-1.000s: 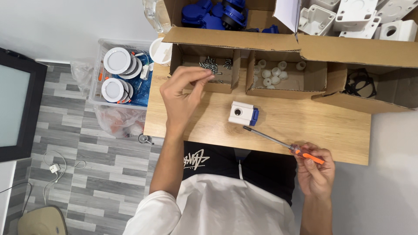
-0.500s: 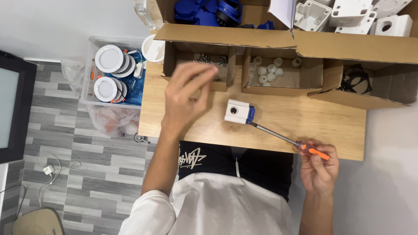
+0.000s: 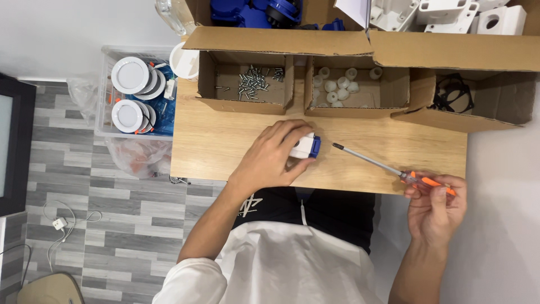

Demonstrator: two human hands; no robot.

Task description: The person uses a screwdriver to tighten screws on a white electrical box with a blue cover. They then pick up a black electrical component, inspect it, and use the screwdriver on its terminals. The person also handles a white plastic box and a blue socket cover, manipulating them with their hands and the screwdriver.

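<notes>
On the far left a clear bin (image 3: 107,121) holds round white lamps (image 3: 130,75) beside the wooden table (image 3: 214,146). The left hand (image 3: 273,157) lies fingers curled over a small white and blue part (image 3: 306,146) on the table, covering most of it. Behind sit cardboard boxes, one with screws (image 3: 256,81), one with white caps (image 3: 337,84). The right hand (image 3: 436,205) closes around the orange handle of a screwdriver (image 3: 388,169), whose tip points at the part without touching it

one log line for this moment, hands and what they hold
left hand: grips small white-and-blue plastic part on wooden table | right hand: holds orange-handled screwdriver, tip off part
</notes>
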